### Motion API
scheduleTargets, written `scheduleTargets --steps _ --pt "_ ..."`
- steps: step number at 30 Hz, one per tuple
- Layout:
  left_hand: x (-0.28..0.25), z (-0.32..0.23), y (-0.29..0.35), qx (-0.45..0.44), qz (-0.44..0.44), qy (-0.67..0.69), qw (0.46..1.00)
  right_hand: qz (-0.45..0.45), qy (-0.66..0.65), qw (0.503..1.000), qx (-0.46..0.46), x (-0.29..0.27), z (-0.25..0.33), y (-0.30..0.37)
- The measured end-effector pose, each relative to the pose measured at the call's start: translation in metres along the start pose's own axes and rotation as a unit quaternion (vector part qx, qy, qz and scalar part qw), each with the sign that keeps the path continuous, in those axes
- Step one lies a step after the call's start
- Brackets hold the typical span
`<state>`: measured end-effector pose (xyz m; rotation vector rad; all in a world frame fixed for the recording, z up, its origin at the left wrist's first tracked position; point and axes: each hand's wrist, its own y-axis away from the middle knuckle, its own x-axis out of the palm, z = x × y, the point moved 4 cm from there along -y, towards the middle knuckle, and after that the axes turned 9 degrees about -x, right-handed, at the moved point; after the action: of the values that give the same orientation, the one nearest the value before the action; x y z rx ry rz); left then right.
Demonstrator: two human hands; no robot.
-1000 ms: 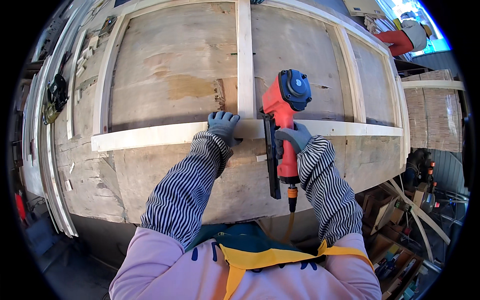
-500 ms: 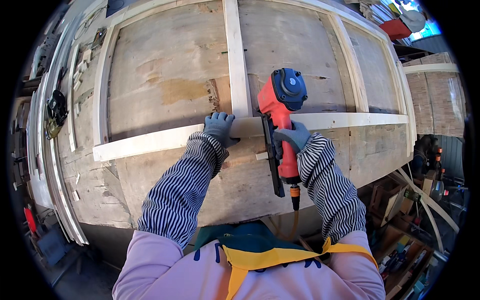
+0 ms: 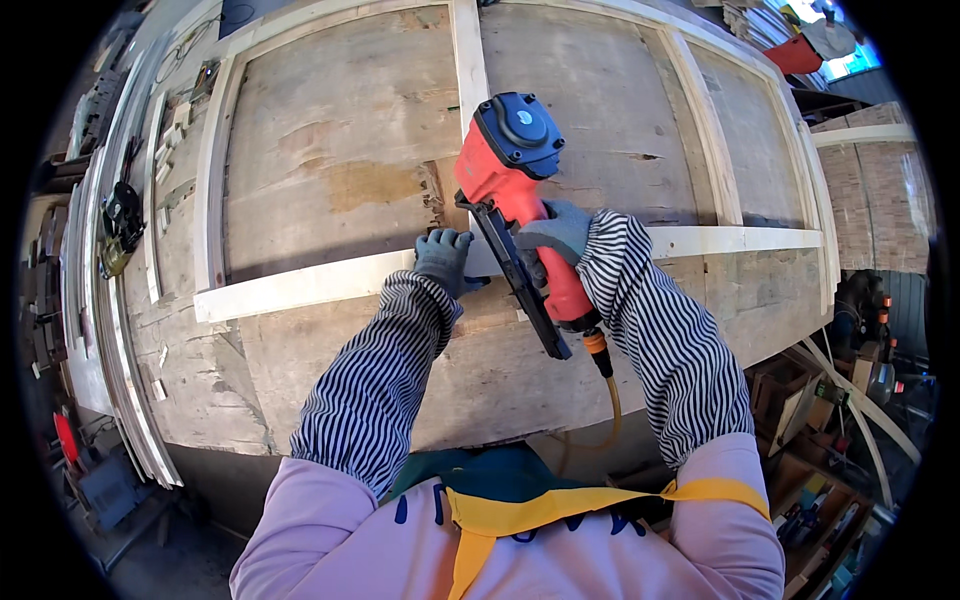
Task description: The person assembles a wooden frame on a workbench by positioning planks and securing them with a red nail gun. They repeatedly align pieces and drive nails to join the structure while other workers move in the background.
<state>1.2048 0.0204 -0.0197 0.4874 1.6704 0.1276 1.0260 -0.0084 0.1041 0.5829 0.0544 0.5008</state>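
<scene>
A red pneumatic nail gun [image 3: 512, 190] with a blue cap and a long black magazine is tilted over the joint of a pale wooden frame [image 3: 300, 285] lying on a big plywood worktable [image 3: 340, 160]. My right hand [image 3: 557, 230], in a grey glove, is wrapped around the gun's handle. My left hand [image 3: 443, 258], also gloved, presses down on the horizontal slat just left of the gun's nose, where it meets the upright slat [image 3: 466, 60]. An orange air hose [image 3: 610, 400] hangs from the handle's end.
Loose wooden strips [image 3: 130, 400] lean along the table's left edge, with a black tool [image 3: 122, 215] lying among them. Shelves with small items [image 3: 840, 460] stand at the lower right. A red machine [image 3: 800, 52] sits at the far top right.
The gun has tipped and shifted left toward the slat joint, closer to my left hand. My left hand stays on the horizontal slat.
</scene>
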Motion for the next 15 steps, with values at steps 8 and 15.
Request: scheduleTargets --steps 8,15 --pt "0.003 0.003 0.004 0.001 -0.001 -0.022 1.000 0.009 0.125 0.992 0.011 0.019 -0.002 -0.020" --pt "0.008 0.006 -0.001 0.018 -0.015 0.010 1.000 0.039 0.196 0.979 0.039 0.022 0.007 -0.030"
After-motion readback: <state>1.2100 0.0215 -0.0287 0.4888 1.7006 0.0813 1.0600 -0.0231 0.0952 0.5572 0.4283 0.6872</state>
